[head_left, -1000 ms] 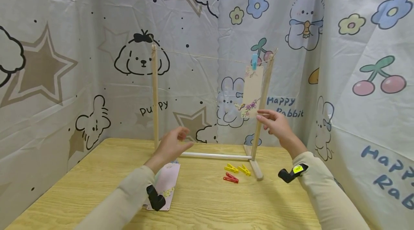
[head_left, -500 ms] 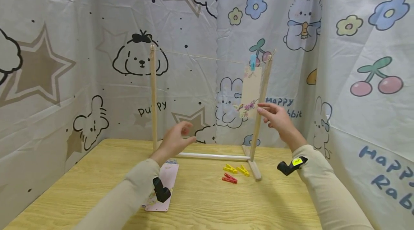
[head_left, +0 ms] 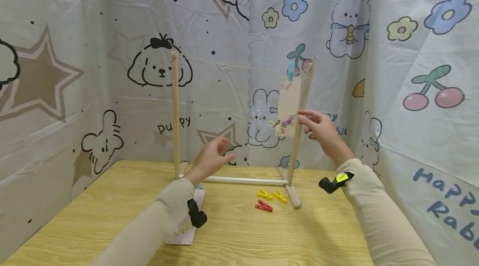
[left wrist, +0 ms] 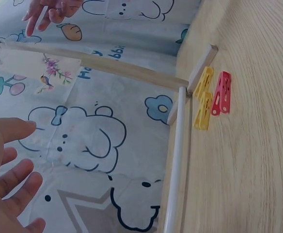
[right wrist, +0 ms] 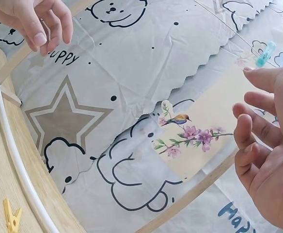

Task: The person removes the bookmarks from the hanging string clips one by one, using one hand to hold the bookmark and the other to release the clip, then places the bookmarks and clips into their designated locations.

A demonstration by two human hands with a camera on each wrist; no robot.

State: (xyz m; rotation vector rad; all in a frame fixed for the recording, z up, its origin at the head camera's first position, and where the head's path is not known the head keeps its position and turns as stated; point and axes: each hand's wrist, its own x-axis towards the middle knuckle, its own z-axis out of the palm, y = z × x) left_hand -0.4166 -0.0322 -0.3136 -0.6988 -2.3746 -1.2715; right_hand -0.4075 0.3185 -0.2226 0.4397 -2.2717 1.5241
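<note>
A cream card (head_left: 289, 104) printed with blossoms and a bird hangs from a string (head_left: 228, 65), held by a light blue clothespin (head_left: 290, 71). My right hand (head_left: 319, 129) is beside the right post of the wooden frame (head_left: 301, 133), close to the card's lower right edge. Its fingers are loosely bent with nothing between them. Below the string, left of the card, my left hand (head_left: 211, 156) hovers with relaxed fingers and holds nothing. Under the left forearm lies a pink card (head_left: 183, 232) with yellow flowers, partly hidden by the sleeve.
Two yellow clothespins (head_left: 264, 194) and one red clothespin (head_left: 264, 205) lie on the wooden table (head_left: 232, 228) near the frame's right foot (head_left: 293, 196). A white bar (head_left: 243, 180) joins the posts low down. Printed curtains (head_left: 220, 91) surround the table.
My left hand has moved up and slightly right. My right hand has risen a little along the post. The card still hangs from the blue clothespin, and the view has shifted slightly.
</note>
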